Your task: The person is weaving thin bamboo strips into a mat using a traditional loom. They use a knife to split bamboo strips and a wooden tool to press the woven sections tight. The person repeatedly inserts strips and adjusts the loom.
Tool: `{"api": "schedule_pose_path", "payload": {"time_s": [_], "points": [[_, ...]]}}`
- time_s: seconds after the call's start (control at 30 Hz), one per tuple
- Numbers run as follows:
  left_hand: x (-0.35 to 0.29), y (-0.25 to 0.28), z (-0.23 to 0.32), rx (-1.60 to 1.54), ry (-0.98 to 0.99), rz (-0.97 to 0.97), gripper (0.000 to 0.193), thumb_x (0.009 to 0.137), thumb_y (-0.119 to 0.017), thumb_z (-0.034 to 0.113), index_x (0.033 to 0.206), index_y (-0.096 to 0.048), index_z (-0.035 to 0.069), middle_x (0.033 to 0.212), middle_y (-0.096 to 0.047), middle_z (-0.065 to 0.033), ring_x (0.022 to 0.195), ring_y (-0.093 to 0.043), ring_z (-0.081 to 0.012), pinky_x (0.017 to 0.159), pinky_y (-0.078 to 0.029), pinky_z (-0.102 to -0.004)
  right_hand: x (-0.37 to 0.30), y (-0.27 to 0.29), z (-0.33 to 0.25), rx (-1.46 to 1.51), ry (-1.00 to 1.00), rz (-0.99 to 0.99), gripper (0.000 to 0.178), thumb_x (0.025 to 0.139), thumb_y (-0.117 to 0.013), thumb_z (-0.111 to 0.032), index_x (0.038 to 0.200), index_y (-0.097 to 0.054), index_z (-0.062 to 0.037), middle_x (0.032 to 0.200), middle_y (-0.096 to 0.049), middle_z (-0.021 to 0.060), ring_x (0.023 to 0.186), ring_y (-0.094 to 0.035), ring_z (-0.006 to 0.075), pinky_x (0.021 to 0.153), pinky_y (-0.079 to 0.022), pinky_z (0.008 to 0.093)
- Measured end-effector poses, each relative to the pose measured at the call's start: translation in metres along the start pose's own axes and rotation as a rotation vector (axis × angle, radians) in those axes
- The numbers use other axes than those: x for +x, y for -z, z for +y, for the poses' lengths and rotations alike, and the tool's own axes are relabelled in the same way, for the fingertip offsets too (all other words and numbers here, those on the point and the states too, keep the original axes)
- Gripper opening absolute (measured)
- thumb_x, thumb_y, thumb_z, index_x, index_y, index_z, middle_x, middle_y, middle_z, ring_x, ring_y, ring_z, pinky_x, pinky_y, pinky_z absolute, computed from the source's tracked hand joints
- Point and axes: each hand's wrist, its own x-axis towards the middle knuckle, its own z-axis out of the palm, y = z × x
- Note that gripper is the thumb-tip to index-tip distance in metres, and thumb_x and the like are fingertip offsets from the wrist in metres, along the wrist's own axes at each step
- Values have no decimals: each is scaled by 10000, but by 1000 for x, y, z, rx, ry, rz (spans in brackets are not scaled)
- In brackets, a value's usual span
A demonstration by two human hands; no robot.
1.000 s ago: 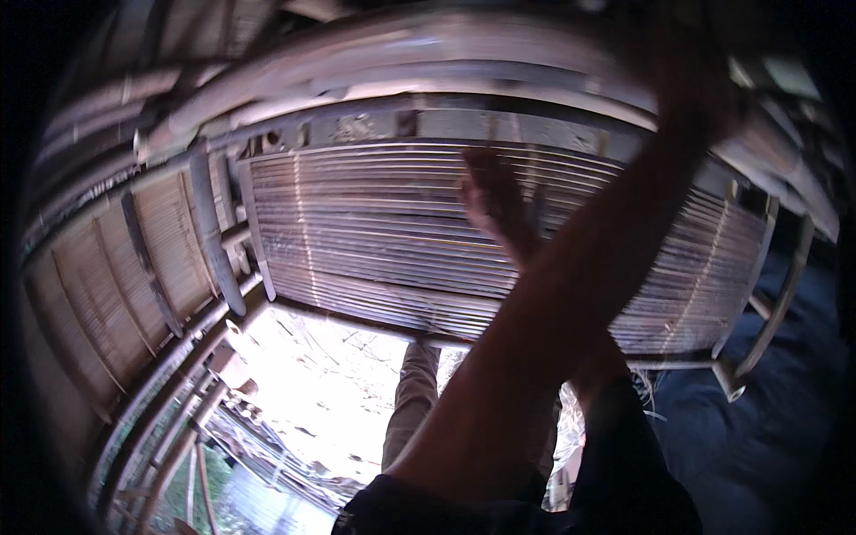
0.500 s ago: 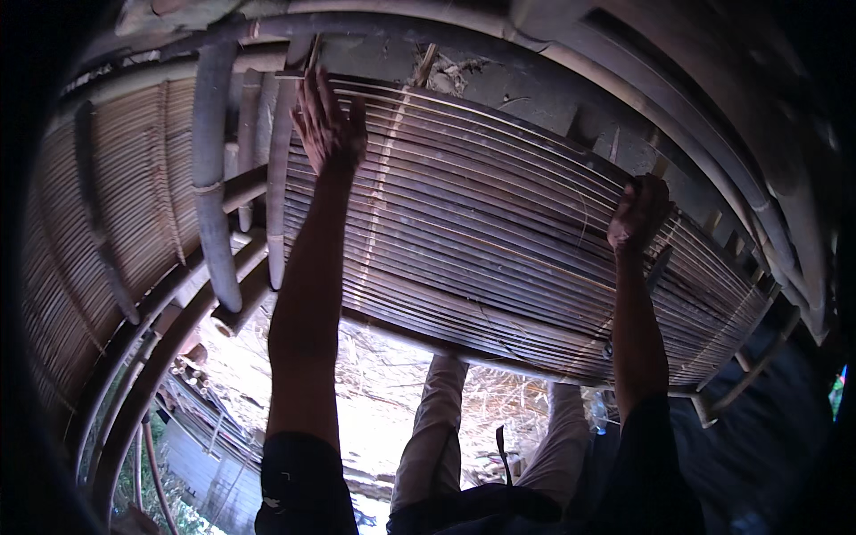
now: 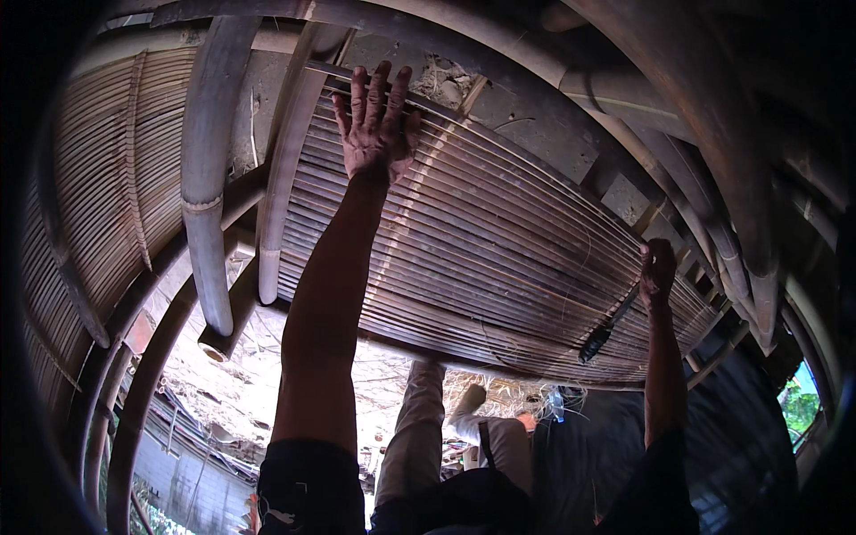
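Note:
A wide panel of dark, thin bamboo strips (image 3: 464, 241) spans the view in front of me, crossed by a pale binding line. My left hand (image 3: 379, 129) lies with fingers spread across the far edge strips, near the panel's left end. At the right part of that same edge, my right hand (image 3: 658, 272) is closed around a bamboo strip (image 3: 544, 169); its fingers partly hide the grip. Just below and left of the right hand, a long tool with a black handle (image 3: 597, 341) lies over the strips; its kind is unclear.
Thick bamboo poles (image 3: 207, 178) stand left of the panel, beside another slatted panel (image 3: 98, 169). More poles (image 3: 695, 116) cross at upper right. Below are my legs (image 3: 415, 428), bright straw-strewn ground and dark sheeting (image 3: 740, 419) at right.
The view has shifted. My left hand has moved right along the far edge, its fingers now more spread. My right hand stays closed at that edge, and the black-handled tool shows more fully.

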Motion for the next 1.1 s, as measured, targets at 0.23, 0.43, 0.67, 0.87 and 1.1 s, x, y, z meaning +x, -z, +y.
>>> {"api": "schedule_pose_path", "payload": {"time_s": [0.23,0.43,0.67,0.87,1.1], "points": [[0,6,2,-49,-69,-42,640,889,-540,346,1476,-287,356,1468,-332,-27,1406,-235,-325,1113,-160,-636,-17,50,-3,184,-240,-128,271,978,-518,-273,837,-523,-42,744,-513,130,672,-525,258,622,-416,382],[0,3,3,78,-172,-69,542,907,-531,379,1430,-399,329,1372,-419,-31,1327,-338,-297,1102,-220,-583,-33,71,-11,10,-130,-26,297,977,-489,-294,794,-490,-60,748,-481,114,693,-490,286,647,-405,378],[-1,0,0,72,-187,50,500,938,-470,394,1429,-404,323,1347,-437,-23,1306,-351,-288,1078,-218,-591,-37,64,-6,147,-203,3,235,936,-547,-224,780,-487,-59,732,-485,128,672,-502,302,629,-410,400],[0,3,4,47,-176,2,551,902,-518,351,1437,-393,321,1334,-442,-23,1302,-360,-288,1080,-220,-603,-39,57,6,9,-227,-51,230,944,-535,-242,805,-500,-61,727,-485,132,662,-499,311,626,-411,399],[-1,-2,3,-4,-54,-73,627,924,-472,454,1500,-248,343,1528,-267,-11,1447,-183,-274,1118,-39,-676,-5,15,11,176,-381,-197,379,1001,-476,-375,987,-575,-9,964,-561,141,897,-550,288,858,-437,413]]}}
